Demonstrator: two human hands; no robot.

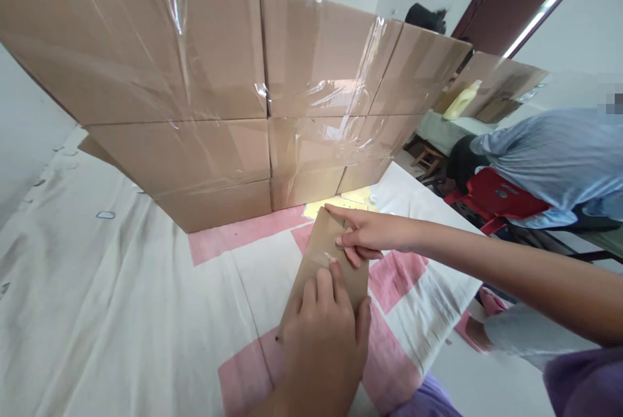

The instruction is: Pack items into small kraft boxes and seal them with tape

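Observation:
A brown paper envelope (322, 250) lies on the cloth-covered table (121, 313) in front of me. My left hand (324, 333) rests on its near end, fingers curled down and pressing it flat. My right hand (364, 233) comes in from the right with its index finger stretched along the envelope's far edge and the other fingers bent onto the paper. A shiny strip, maybe tape, shows between the two hands.
A wall of brown cardboard boxes (219, 93) wrapped in clear film stands behind the envelope. Yellow sheets (357, 196) lie at its foot. A person in a blue shirt (559, 157) sits at right by a red chair (496, 200). The table's edge drops off at right.

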